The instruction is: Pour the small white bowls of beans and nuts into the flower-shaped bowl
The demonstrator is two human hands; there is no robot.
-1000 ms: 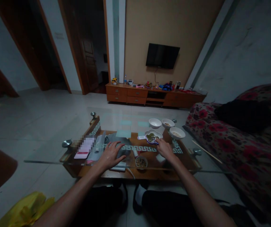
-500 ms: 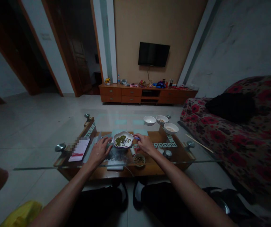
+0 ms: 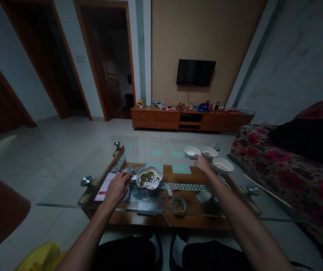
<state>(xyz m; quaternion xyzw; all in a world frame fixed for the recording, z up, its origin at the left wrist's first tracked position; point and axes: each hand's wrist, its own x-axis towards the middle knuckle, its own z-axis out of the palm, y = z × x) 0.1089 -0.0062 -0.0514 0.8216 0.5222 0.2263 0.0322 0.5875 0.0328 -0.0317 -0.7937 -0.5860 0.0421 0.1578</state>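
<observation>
A flower-shaped white bowl of green beans (image 3: 149,177) sits on the glass coffee table (image 3: 65,205), just right of my left hand (image 3: 117,188). That hand rests with curled fingers beside the bowl's left rim; whether it touches the bowl I cannot tell. My right hand (image 3: 202,163) is stretched far forward, its fingertips at the near rim of an empty white bowl (image 3: 192,152). Two more white bowls (image 3: 209,151) (image 3: 222,165) with a little food stand to its right.
A small bowl of mixed beans (image 3: 177,203) sits on the table's lower shelf, with a pink-and-white card (image 3: 104,184) at the left. A floral sofa (image 3: 291,169) flanks the right side. Beyond lie a tiled floor, a TV cabinet (image 3: 189,119) and doorways.
The bean bowl went from the right side of the table to the middle. My right hand then let go and reached forward to the far white bowls. My left hand shifted left beside the bean bowl.
</observation>
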